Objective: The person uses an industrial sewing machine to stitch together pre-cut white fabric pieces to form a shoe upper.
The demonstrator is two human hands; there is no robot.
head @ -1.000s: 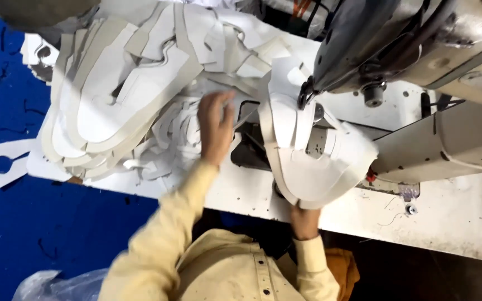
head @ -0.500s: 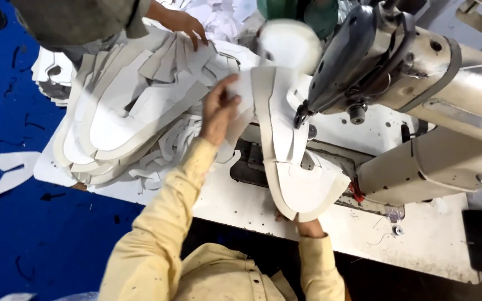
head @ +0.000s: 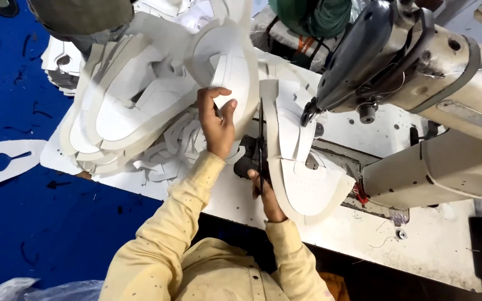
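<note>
Scissors now in my right hand, blades up in the gap between two white cut shoe pieces; half a second back that hand was tucked under the stitched piece by the sewing machine. My left hand has shifted from flat on the pile to pinching the other white piece, lifted over the table. Looks like trimming the join between them is under way.

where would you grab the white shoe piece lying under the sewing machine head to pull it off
Best guess: take the white shoe piece by its rounded near edge, which overhangs toward the person at the table front. Come from the near side, low, since the sewing machine head blocks the far end and the right hand with the scissors is along its left edge.
</note>
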